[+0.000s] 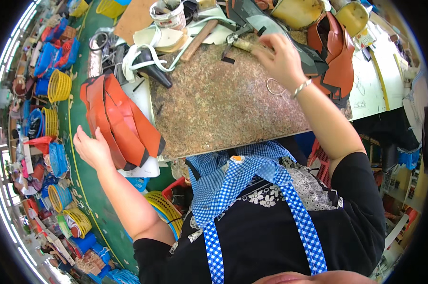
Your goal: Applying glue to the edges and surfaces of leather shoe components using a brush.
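Note:
My left hand (93, 149) is at the outer side of a stack of orange leather pieces (119, 122) with black edges. Its fingers are apart and the thumb overlaps the stack's edge; whether it presses on the leather is unclear. The stack lies at the left end of a mottled stone work slab (214, 106). Over the slab's far right part, my right hand (281, 60) reaches across the pale handle of a hammer (243, 45). The handle's end is hidden by the fingers, so the grip cannot be made out. A thin pale loop (276, 87) lies below that wrist.
Along the slab's back are a wooden stick (199, 41), a black tapered tool (153, 67), white cord (143, 58) and a white tub (168, 16). Dark grey pieces (288, 39) and more orange leather (338, 56) are piled at the right. Yellow baskets (60, 85) stand on the green floor.

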Demonstrator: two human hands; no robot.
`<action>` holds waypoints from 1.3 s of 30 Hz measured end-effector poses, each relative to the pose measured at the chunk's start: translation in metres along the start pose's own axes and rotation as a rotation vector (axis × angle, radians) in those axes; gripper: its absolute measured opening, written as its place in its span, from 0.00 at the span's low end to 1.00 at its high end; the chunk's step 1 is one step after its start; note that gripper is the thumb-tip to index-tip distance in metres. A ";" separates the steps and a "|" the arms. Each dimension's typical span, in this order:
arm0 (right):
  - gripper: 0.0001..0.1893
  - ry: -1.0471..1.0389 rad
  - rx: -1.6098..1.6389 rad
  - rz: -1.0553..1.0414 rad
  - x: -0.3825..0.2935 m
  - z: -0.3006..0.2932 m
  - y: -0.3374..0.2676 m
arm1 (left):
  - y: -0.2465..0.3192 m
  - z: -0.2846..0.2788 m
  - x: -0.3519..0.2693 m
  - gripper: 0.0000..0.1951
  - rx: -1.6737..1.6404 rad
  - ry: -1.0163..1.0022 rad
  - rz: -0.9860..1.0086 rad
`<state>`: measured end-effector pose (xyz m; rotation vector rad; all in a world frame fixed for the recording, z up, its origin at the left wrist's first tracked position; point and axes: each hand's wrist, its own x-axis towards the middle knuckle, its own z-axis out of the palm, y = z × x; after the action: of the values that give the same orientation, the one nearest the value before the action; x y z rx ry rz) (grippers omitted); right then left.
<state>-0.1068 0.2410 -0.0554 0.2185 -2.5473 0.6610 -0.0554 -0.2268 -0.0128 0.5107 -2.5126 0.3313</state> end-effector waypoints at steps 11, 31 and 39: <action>0.20 -0.104 -0.038 0.372 0.065 -0.010 0.106 | 0.146 -0.234 -0.052 0.11 -1.586 -0.304 1.005; 0.22 -0.443 0.140 -0.627 -0.093 -0.024 -0.033 | 0.232 -0.093 -0.070 0.19 -1.273 -0.215 1.048; 0.19 -0.238 0.110 -0.548 -0.109 -0.030 -0.039 | 0.245 -0.054 -0.072 0.14 -0.993 -0.705 1.144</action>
<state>0.0104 0.2254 -0.0713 1.0429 -2.4930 0.5784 -0.0777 0.0316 -0.0400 -1.4304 -2.8748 -0.8296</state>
